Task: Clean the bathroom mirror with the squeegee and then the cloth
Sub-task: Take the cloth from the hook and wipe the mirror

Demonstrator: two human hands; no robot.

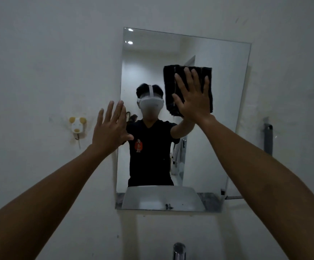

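A rectangular frameless mirror hangs on the white wall ahead. A folded black cloth lies flat against the glass in its upper middle, and my right hand presses it there with the fingers spread. At the mirror's left edge, my left hand rests flat and open with its fingers up, holding nothing. A person in a black shirt and a white headset is reflected in the glass. I cannot see a squeegee for certain.
A small dog-shaped hook is stuck on the wall left of the mirror. A grey object hangs on the wall to the right. The top of a chrome tap shows at the bottom edge.
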